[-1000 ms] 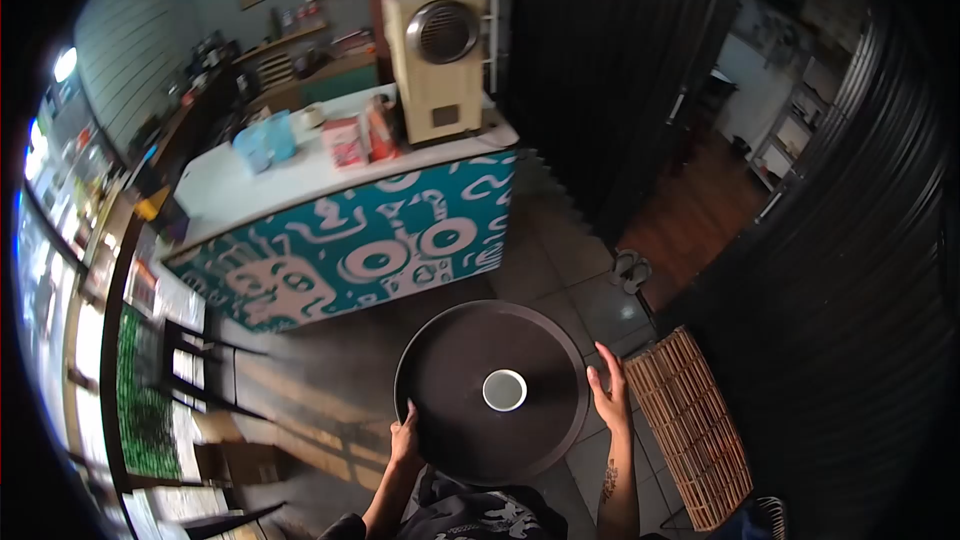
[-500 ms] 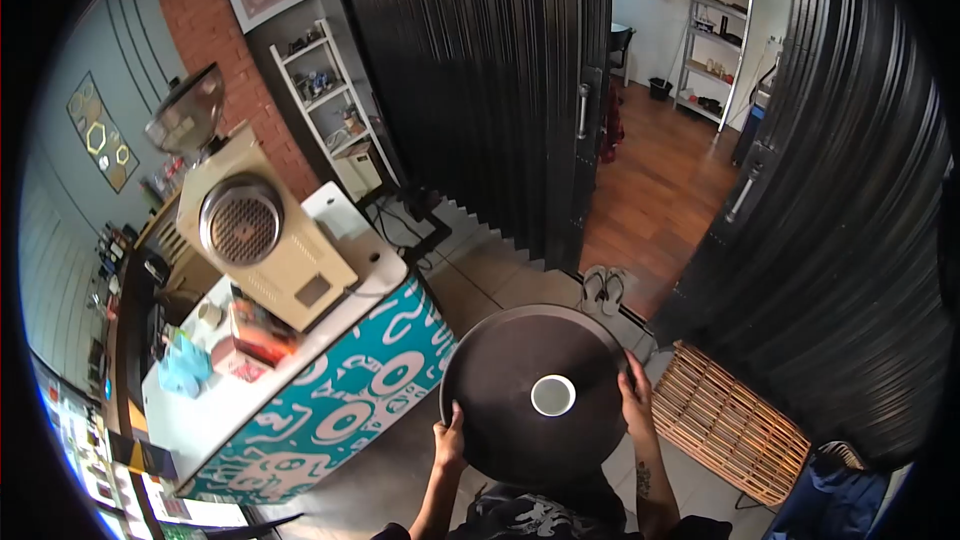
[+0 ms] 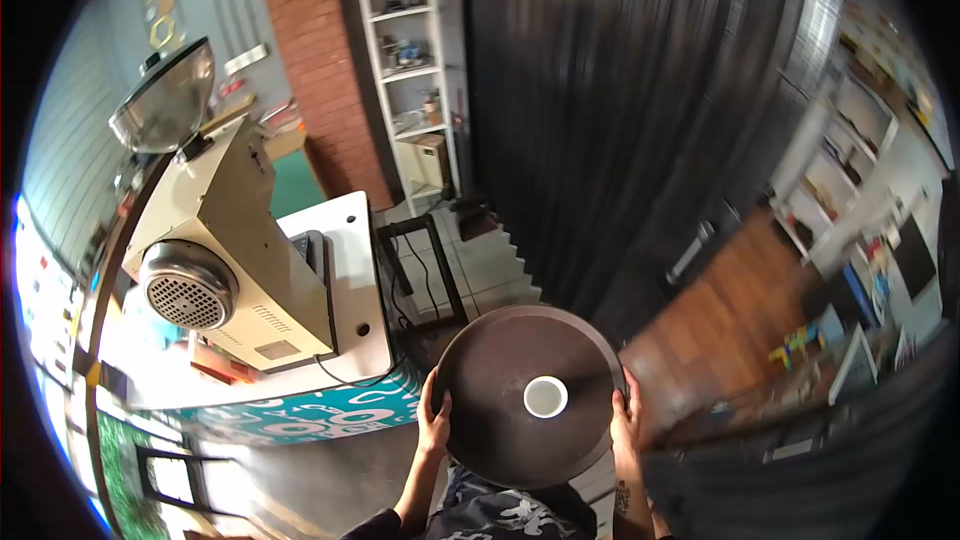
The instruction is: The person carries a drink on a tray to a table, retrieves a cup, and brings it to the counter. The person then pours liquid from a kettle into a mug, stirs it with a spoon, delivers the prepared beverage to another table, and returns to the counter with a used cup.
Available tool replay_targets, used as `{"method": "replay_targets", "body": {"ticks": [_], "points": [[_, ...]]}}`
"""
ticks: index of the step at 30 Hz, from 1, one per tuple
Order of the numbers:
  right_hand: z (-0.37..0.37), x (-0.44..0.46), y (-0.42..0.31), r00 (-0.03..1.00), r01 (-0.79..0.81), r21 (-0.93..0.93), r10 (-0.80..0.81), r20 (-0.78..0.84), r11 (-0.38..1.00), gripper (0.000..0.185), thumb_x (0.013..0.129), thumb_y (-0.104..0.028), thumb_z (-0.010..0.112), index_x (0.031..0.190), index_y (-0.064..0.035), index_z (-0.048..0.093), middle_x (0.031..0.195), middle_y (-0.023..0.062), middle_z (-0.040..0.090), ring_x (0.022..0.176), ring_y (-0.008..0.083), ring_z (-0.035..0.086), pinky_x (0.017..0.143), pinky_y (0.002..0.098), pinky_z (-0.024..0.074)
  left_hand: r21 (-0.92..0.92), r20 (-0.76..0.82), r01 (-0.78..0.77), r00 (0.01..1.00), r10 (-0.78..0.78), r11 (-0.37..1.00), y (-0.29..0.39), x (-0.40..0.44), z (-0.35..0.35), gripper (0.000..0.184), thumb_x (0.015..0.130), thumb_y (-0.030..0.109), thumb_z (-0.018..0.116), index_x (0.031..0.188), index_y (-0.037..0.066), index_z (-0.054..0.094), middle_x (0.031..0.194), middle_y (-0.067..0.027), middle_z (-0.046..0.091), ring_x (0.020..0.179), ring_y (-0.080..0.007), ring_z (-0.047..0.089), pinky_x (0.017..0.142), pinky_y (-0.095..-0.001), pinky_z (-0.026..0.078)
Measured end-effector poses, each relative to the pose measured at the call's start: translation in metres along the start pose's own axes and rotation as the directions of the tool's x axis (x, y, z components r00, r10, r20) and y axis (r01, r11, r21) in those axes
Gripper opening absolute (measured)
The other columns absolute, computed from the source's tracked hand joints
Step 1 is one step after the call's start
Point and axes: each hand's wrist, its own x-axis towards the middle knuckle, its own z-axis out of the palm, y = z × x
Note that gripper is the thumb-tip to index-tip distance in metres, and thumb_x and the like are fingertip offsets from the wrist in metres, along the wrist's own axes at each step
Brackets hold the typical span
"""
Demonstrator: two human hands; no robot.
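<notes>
A round dark brown serving tray [image 3: 490,370] is held out in front of my body. On it, right of its middle, stands a small white cup [image 3: 545,397]; what is inside cannot be made out. My left hand [image 3: 434,418] grips the tray's left rim, thumb over the top and fingers at the outer edge and below. At the opposite rim my right hand [image 3: 625,408] is closed in the same way. Both forearms reach up from the bottom of the view.
To the left, a large cream coffee grinder [image 3: 235,250] with a clear hopper stands on a white counter [image 3: 350,230] with a teal patterned front. A white shelf [image 3: 410,70] is behind it. Black folding doors [image 3: 600,110] stand ahead, with a wooden floor [image 3: 720,320] at the right.
My view has turned left, and the counter and grinder now appear nearer. The tray and cup stay between my hands. The right side is blurred by motion.
</notes>
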Motion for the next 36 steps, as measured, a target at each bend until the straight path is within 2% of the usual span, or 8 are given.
{"method": "replay_targets", "body": {"ticks": [5,9,11,22,26,29,32,36], "points": [[0.034,0.132,0.021,0.968,-0.07,0.141,0.033,0.248,0.988,0.054,0.1,-0.037,0.058,0.142,-0.005,0.047,0.14,0.0134,0.051,0.13,0.0234,0.047,0.11,0.0371,0.0353,0.124,-0.169,-0.081,0.98,0.101,0.989,0.007,0.066,0.037,0.052,0.097,-0.002,0.054,0.147,0.001,0.041,0.147,-0.011,0.048,0.137,-0.0197,0.042,0.113,-0.0319,0.031],[0.075,0.225,0.033,0.947,0.037,0.057,-0.053,0.317,0.998,0.046,0.102,-0.026,0.056,0.141,-0.0035,0.048,0.141,0.0143,0.051,0.13,0.0241,0.047,0.11,0.0358,0.0349,-0.024,-0.238,-0.074,0.969,0.066,0.997,0.001,0.134,0.058,0.047,0.101,0.003,0.05,0.147,0.001,0.041,0.146,-0.0113,0.049,0.135,-0.019,0.044,0.112,-0.0312,0.032],[0.1,0.264,0.031,0.935,-0.015,0.022,0.006,0.356,1.0,0.047,0.102,-0.025,0.055,0.142,-0.0026,0.046,0.142,0.0155,0.05,0.132,0.0247,0.045,0.111,0.0367,0.0338,0.065,-0.296,0.003,0.955,0.017,0.998,0.0,0.172,0.066,0.046,0.103,0.01,0.049,0.147,0.0,0.04,0.146,-0.0116,0.049,0.134,-0.0187,0.044,0.111,-0.0308,0.033],[0.22,0.478,0.058,0.938,-0.044,0.032,0.03,0.347,0.999,0.066,0.098,-0.047,0.056,0.146,-0.0045,0.042,0.148,0.0153,0.046,0.137,0.027,0.042,0.113,0.0389,0.0306,0.039,-0.321,-0.028,0.946,0.04,0.999,-0.015,0.432,0.109,0.043,0.102,0.015,0.053,0.14,-0.004,0.047,0.135,-0.0124,0.057,0.125,-0.0194,0.052,0.107,-0.031,0.038],[0.274,0.546,0.065,0.925,0.054,-0.006,-0.048,0.376,0.998,0.063,0.099,-0.044,0.055,0.147,-0.0049,0.041,0.149,0.0141,0.045,0.139,0.0277,0.04,0.114,0.0398,0.029,-0.057,-0.369,0.006,0.929,-0.027,0.998,-0.012,0.5,0.103,0.045,0.1,0.013,0.056,0.142,-0.002,0.046,0.134,-0.0114,0.057,0.123,-0.0183,0.054,0.104,-0.0309,0.04],[0.324,0.593,0.086,0.893,0.057,0.055,-0.075,0.443,0.997,0.059,0.101,-0.04,0.055,0.147,-0.0049,0.041,0.15,0.0127,0.044,0.14,0.0285,0.038,0.115,0.0409,0.0275,-0.043,-0.395,-0.019,0.919,0.001,0.999,-0.014,0.549,0.092,0.047,0.1,0.012,0.057,0.143,-0.002,0.045,0.134,-0.0109,0.057,0.122,-0.0176,0.054,0.104,-0.0301,0.041],[0.382,0.638,0.091,0.881,0.052,0.09,-0.088,0.464,0.995,0.05,0.094,0.003,0.052,0.143,-0.0027,0.044,0.144,0.0115,0.049,0.135,0.0233,0.042,0.115,0.0359,0.0274,-0.031,-0.464,-0.03,0.886,0.012,0.999,-0.013,0.601,0.088,0.047,0.099,0.011,0.058,0.143,-0.001,0.045,0.133,-0.0091,0.058,0.12,-0.0163,0.055,0.103,-0.0294,0.041],[0.459,0.706,0.089,0.844,0.051,0.106,-0.1,0.527,0.993,0.053,0.091,0.009,0.05,0.143,-0.0032,0.045,0.143,0.0124,0.049,0.135,0.0237,0.043,0.115,0.0354,0.0277,0.03,-0.536,-0.033,0.843,0.044,0.999,-0.025,0.673,0.07,0.048,0.098,0.011,0.059,0.144,0.0,0.045,0.134,-0.0089,0.057,0.122,-0.0166,0.054,0.105,-0.0302,0.04]]}}
